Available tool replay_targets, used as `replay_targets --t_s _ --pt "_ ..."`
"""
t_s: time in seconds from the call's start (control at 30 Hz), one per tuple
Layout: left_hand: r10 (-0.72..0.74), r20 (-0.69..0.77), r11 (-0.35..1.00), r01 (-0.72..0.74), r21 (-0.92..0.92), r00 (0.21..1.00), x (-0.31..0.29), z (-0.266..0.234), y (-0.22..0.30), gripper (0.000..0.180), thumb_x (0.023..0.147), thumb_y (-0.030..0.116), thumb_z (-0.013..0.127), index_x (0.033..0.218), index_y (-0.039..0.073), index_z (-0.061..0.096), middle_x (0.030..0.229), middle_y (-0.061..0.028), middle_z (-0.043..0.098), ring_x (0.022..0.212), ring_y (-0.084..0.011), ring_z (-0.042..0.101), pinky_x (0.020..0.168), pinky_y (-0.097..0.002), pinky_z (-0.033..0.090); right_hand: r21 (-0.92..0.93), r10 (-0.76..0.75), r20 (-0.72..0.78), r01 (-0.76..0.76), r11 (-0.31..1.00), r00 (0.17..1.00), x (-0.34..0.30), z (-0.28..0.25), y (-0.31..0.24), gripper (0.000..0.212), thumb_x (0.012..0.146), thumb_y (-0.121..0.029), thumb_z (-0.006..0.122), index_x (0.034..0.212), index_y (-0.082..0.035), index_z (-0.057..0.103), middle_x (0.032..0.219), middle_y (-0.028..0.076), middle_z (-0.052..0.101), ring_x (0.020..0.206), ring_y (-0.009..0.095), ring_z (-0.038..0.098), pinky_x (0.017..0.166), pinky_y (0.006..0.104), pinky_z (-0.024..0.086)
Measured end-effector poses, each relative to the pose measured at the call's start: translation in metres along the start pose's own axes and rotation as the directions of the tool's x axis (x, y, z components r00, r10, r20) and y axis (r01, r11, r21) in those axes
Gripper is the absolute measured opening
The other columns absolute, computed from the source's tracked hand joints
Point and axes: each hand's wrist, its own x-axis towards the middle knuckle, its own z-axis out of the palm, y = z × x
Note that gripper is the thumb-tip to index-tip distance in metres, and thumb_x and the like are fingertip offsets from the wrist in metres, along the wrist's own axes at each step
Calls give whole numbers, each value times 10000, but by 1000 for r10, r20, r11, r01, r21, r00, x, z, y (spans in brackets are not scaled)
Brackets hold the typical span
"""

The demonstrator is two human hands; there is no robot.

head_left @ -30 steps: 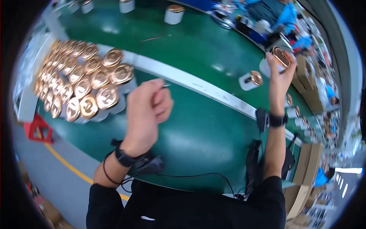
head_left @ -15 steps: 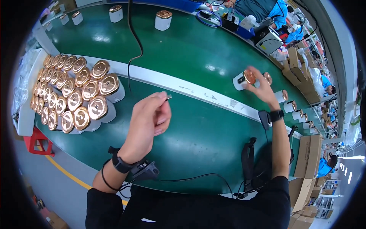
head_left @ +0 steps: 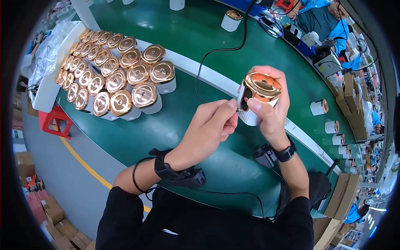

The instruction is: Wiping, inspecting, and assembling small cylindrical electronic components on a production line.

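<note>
"Left hand (head_left: 212,131) and right hand (head_left: 273,112) sit close together above the green bench (head_left: 179,106), as I see them from my distant seat. The right one holds a white unit (head_left: 266,89) with a gold lid, fingers wrapped round behind it, thumb across its front."

"And the left?"

"Narrow. I see thumb and forefinger pinched on a slim tip (head_left: 238,110), right at the unit's dark side panel (head_left: 246,95). I can't tell whether that tip is inside an opening or merely against the surface."

"So where exactly is the unit?"

"Off the bench, in the right hand's grip, just to the right of the left fingertips. Its lid faces my camera, and the dark panel is on the side toward the left hand."

"What about that black cord (head_left: 221,50)?"

"I follow it from the top of my view, across the pale rail (head_left: 187,64), to behind the left hand. Whether it joins the tip, I cannot tell."

"Anything else around them?"

"Plenty of gold-lidded units (head_left: 116,81) stand packed together on the left, well apart from the hands. Beyond the rail I have a separate unit (head_left: 230,21) near the far side and a row of units (head_left: 318,108) along the right."
</note>
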Motion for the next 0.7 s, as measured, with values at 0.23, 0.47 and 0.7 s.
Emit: replay_targets --t_s 0.23,0.47,0.7 --pt "180 -38 975 -173 136 983 -1 -1 -15 389 1019 290 408 722 41 445 596 31 352 531 -48 283 479 -224 233 -180 -29 -36 22 983 999 -10 13 -8 521 750 -187 689 1181 -16 453 1078 108 563 952 165 579 844 281 471" --pt "269 -87 928 -234 288 959 1 0 -18 411 1022 269 387 767 -26 517 639 -62 533 609 -122 493 561 -295 402 -101 19 -103 -29 995 995 -14 18 -14 492 778 -126 718 1179 -27 449 1031 93 582 912 135 576 803 271 471" --pt "265 -102 943 -236 234 959 1 1 -19 415 1025 275 374 774 -23 516 643 -57 522 593 -125 487 551 -301 398 -40 102 -141 -108 993 985 -13 25 -14 480 782 -122 712 1172 -23 450 1028 100 582 898 134 571 788 262 470"
